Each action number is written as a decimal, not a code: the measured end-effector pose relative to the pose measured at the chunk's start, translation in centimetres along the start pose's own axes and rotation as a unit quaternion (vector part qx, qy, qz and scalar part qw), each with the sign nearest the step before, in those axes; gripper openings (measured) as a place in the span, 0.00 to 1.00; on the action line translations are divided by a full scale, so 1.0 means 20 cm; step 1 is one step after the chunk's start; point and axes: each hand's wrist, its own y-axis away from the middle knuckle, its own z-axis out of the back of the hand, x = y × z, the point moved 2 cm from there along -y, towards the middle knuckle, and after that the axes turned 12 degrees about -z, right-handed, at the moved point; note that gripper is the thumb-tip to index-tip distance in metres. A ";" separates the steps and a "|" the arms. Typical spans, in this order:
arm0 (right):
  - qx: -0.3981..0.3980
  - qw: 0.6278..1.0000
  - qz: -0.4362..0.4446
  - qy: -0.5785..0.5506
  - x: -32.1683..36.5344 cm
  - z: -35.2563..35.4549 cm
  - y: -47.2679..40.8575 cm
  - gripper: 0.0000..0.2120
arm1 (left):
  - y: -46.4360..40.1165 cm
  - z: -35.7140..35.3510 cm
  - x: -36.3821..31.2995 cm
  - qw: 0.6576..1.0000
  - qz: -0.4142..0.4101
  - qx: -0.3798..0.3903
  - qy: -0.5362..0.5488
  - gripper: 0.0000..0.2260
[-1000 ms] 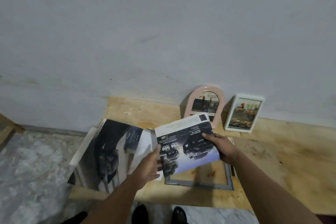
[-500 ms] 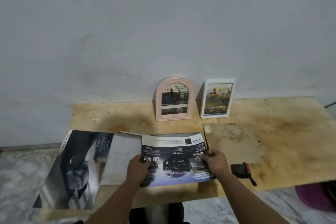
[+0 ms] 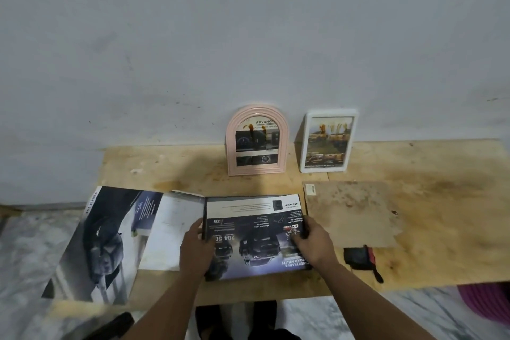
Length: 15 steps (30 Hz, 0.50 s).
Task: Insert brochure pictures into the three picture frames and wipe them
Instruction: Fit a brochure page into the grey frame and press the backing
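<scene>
Brochure page (image 3: 255,237): lies flat on the wooden table (image 3: 441,229), over the third frame; thin, light, floppy, likely glossy and creasable
Hold: my left hand (image 3: 194,252) presses its left edge, fingers flat; my right hand (image 3: 313,244) pinches its right edge; best kept by the edges

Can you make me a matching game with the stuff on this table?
Things:
1. pink frame
2. white frame
3. car page
4. black cloth

Places:
A. flat under both hands
B. lying near the table's front edge, right of the right hand
C. standing at the wall, arched top
D. standing at the wall, rectangular, right of the other frame

Pairs: 1-C, 2-D, 3-A, 4-B
</scene>
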 end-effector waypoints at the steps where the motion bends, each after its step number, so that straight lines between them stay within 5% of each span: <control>1: 0.001 0.999 0.010 0.031 0.01 0.00 0.00 0.25 | 0.00 0.00 -0.01 1.000 -0.004 -0.005 -0.002 0.24; 15: 0.025 0.978 0.048 0.202 -0.01 -0.05 -0.01 0.28 | -0.07 -0.04 -0.07 0.993 -0.058 0.055 -0.090 0.24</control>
